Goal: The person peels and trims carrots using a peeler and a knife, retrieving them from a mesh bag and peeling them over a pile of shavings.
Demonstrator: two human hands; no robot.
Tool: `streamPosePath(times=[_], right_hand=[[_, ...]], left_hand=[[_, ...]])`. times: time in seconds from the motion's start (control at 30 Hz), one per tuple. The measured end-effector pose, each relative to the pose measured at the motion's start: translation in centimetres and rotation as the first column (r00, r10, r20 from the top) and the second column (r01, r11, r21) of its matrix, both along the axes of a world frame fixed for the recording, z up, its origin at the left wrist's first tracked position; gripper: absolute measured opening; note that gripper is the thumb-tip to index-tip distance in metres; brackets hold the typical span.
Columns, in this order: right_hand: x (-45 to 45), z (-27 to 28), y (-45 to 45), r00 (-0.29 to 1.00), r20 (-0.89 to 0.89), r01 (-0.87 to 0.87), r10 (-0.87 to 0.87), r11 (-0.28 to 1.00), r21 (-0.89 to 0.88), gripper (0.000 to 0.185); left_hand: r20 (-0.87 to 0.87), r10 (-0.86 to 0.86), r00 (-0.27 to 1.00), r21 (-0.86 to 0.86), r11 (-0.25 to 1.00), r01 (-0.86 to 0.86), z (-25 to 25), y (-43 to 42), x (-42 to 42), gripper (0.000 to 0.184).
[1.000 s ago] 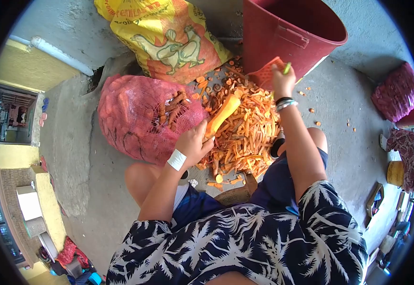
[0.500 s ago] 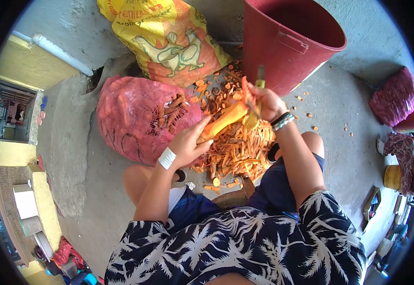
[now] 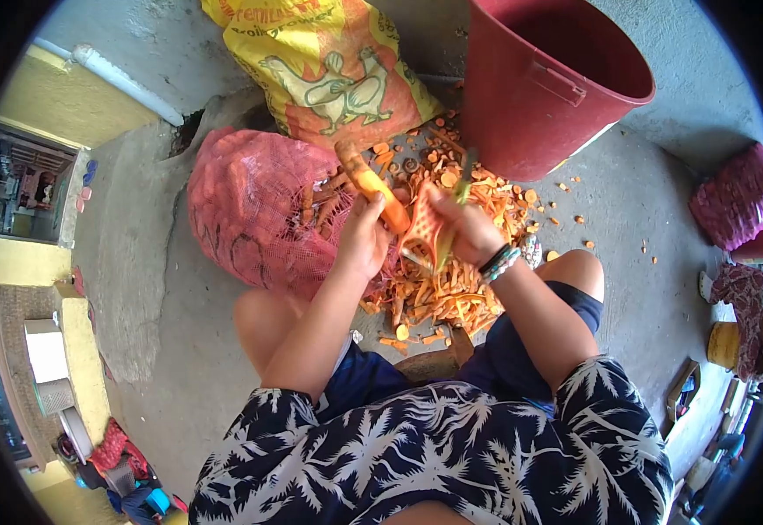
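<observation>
Your right hand (image 3: 469,229) is blurred, and its fingers are closed on a red perforated tool (image 3: 421,229); the shape of the green piece (image 3: 444,245) by it is hard to tell. Your left hand (image 3: 364,238) clamps the carrot (image 3: 371,185), its lower end just beside this tool, above the heap of peels (image 3: 451,297). The hands partly hide the heap. On the yellow woven sack (image 3: 333,74), cut by the upper edge, you can read "grower" over printed birds. The carrot is part smooth orange, part rough brown. Left lies a pink mesh sack (image 3: 250,210); behind stands a smooth red bin (image 3: 521,105).
</observation>
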State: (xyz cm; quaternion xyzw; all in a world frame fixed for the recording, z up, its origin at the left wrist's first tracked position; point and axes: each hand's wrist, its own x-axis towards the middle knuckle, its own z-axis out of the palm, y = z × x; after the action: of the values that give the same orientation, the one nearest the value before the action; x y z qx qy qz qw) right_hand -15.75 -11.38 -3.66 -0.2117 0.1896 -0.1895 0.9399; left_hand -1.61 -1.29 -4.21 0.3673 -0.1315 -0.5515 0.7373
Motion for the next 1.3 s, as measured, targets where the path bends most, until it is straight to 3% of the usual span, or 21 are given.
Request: streamPosePath(times=[0.07,0.2,0.27,0.33,0.4,0.43,0.47,0.53,0.6,0.67,0.7,0.73,0.8,0.87,0.93,1.0,1.07,1.1,1.2,1.23,1.3], right_hand=[[-1.0,-1.2,-2.8,0.949,-0.232,0.206,-0.216,0.976,-0.066,0.010],[-2.4,-0.2,-6.5,0.738,-0.351,0.458,-0.576,0.810,-0.367,0.012],[-1.4,1.1,-5.8,0.699,-0.335,0.341,-0.632,0.706,-0.620,0.015],[0.1,2.5,-3.2,0.780,-0.282,0.252,-0.559,0.693,-0.676,0.020],[1.2,-0.7,-2.7,0.761,-0.065,0.178,-0.646,0.304,-0.936,0.022],[1.0,-1.4,-4.3,0.679,-0.301,0.083,-0.670,0.477,-0.875,0.023],[0.5,-1.9,-6.6,0.556,-0.325,0.134,-0.765,0.469,-0.873,0.023],[-1.1,-4.8,-11.6,0.316,-0.263,0.214,-0.912,0.339,-0.916,0.026],[-0.8,-3.0,-10.4,0.406,-0.293,0.310,-0.866,0.432,-0.847,0.025],[1.0,-2.0,-5.7,0.571,-0.217,0.190,-0.792,0.385,-0.903,0.029],[1.8,-1.2,-3.0,0.647,-0.148,0.142,-0.748,0.308,-0.941,0.035],[1.9,1.2,-0.9,0.625,0.078,-0.058,-0.777,-0.146,-0.988,0.030],[1.6,-3.4,-4.8,0.531,-0.242,0.081,-0.812,0.333,-0.939,0.035],[-0.2,-3.2,-8.7,0.337,-0.233,0.017,-0.912,0.253,-0.967,0.025],[-0.2,-2.8,-10.1,0.326,-0.239,0.281,-0.915,0.335,-0.899,0.027],[0.2,-0.3,-7.0,0.518,-0.334,0.253,-0.788,0.514,-0.819,0.030],[1.4,-1.3,-3.6,0.625,-0.329,0.100,-0.708,0.490,-0.866,0.032],[1.2,-2.2,-4.2,0.621,-0.331,0.100,-0.710,0.492,-0.865,0.032],[-0.2,-5.9,-9.3,0.290,-0.342,0.063,-0.894,0.374,-0.925,0.028],[-0.7,-6.3,-10.5,0.301,-0.332,0.270,-0.894,0.414,-0.869,0.024],[-0.7,-4.3,-9.9,0.406,-0.364,0.287,-0.839,0.495,-0.820,0.027]], left_hand=[[0.042,0.038,0.998,0.066,0.997,-0.041,-0.2,0.3,0.4,0.027],[0.131,-0.150,0.980,0.309,0.945,0.104,-0.2,1.5,0.6,0.023],[0.267,-0.325,0.907,0.308,0.921,0.239,-0.4,1.9,0.2,0.022],[0.293,-0.340,0.893,0.306,0.919,0.249,0.1,2.1,-0.7,0.023],[0.642,-0.339,0.688,0.340,0.930,0.141,-0.3,2.6,-1.3,0.028],[0.735,-0.306,0.605,0.307,0.946,0.105,-0.1,2.9,-1.4,0.033],[0.732,-0.309,0.607,0.313,0.944,0.102,-0.2,3.4,-1.3,0.033],[0.857,-0.294,0.424,0.319,0.948,0.013,-0.3,3.8,-0.9,0.035],[0.878,-0.318,0.357,0.359,0.932,-0.054,0.1,3.9,-0.8,0.035],[0.901,-0.276,0.335,0.305,0.952,-0.038,-0.3,3.7,-0.7,0.037],[0.901,-0.274,0.338,0.303,0.952,-0.035,-0.5,3.5,-0.6,0.037],[0.920,-0.264,0.290,0.288,0.957,-0.043,-0.7,3.4,-0.6,0.038],[0.935,-0.262,0.241,0.281,0.958,-0.051,-0.6,3.7,-0.6,0.040],[0.951,-0.304,0.060,0.308,0.948,-0.083,0.9,3.9,-0.8,0.043],[0.942,-0.334,-0.004,0.332,0.938,-0.095,1.7,4.0,-0.8,0.045],[0.944,-0.303,-0.129,0.282,0.946,-0.157,1.8,3.9,-0.8,0.044],[0.927,-0.324,-0.186,0.295,0.941,-0.167,2.8,3.7,-1.2,0.043],[0.904,-0.348,-0.248,0.310,0.934,-0.178,3.1,3.7,-1.4,0.042],[0.887,-0.313,-0.341,0.267,0.948,-0.174,2.9,4.0,-1.6,0.040],[0.886,-0.307,-0.348,0.262,0.950,-0.172,3.1,4.0,-1.5,0.040],[0.859,-0.346,-0.377,0.291,0.936,-0.196,3.3,4.2,-1.6,0.040]])
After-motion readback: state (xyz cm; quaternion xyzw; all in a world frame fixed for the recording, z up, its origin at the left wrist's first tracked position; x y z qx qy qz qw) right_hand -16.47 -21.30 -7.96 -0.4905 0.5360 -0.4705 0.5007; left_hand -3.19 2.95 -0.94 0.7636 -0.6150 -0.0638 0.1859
